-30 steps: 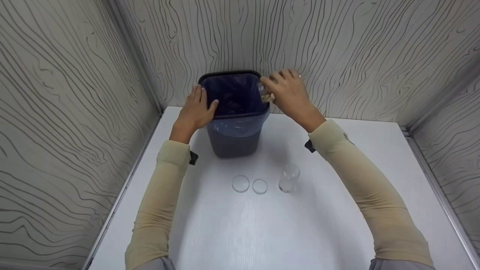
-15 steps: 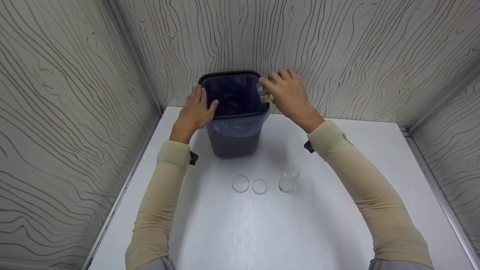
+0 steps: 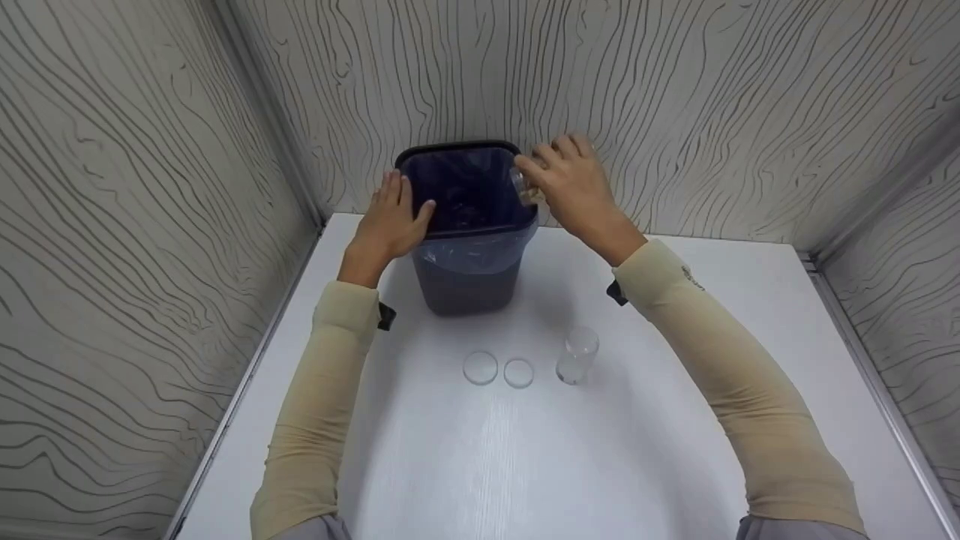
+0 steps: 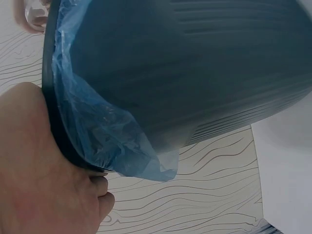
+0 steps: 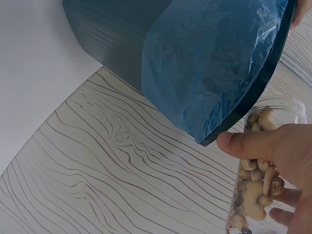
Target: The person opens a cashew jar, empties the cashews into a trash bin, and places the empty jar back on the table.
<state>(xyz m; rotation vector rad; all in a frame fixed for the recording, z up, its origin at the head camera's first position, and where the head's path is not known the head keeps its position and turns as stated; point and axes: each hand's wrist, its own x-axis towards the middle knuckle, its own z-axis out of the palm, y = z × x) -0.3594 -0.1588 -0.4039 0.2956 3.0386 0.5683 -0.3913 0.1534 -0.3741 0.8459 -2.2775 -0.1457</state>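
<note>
**Jar tipped at bin rim, left hand steadying**

My right hand (image 3: 574, 184) has its grip curled round a clear, smooth-walled cylindrical jar (image 5: 257, 183), thumb across the front, fingers behind. The jar is packed with pale, knobbly, curved pieces that look like nuts. It is held tilted at the right rim of the bin (image 3: 469, 262), its mouth end touching or just over the dark rim; I cannot tell which.

The bin is dark grey plastic, squarish with rounded corners, finely ribbed on its walls. A thin, crinkled blue liner bag (image 5: 209, 63) is folded out over the rim and hangs down the outside in loose wrinkles.

My left hand (image 3: 390, 221) rests on the bin's left rim, fingers straight along the outside, thumb hooked over the edge.

On the white matte surface (image 3: 525, 465) in front of the bin: two flat, round, clear lids (image 3: 499, 370) side by side, and just to their right an empty clear glass jar (image 3: 577, 355) standing upright.
</note>
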